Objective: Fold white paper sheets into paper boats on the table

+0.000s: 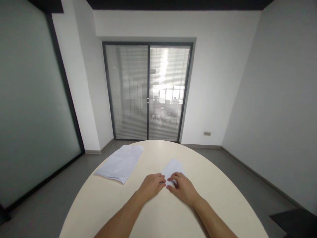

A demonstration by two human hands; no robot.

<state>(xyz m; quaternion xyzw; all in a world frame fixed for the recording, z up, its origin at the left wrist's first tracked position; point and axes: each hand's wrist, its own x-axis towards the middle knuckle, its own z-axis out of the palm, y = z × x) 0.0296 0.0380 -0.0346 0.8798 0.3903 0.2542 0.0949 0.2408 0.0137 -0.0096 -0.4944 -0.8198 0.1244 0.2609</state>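
A small white sheet of folded paper (173, 165) lies on the table in front of me, and its near part runs in under my fingers. My left hand (153, 185) is at its near left side, thumb and fingers closed on the edge. From the right, my right hand (183, 187) rests on the same paper with bent fingers, the thumb at the near edge and a small gap beside the index finger. The two sets of fingertips almost meet. My hands cover part of the paper, so its exact folds cannot be made out.
A pile of larger white paper sheets (121, 162) lies at the left edge of the round cream table (158, 218). Beyond it stand a glazed partition with blinds (128, 96) and white walls. A dark flat object (294, 220) shows at the lower right.
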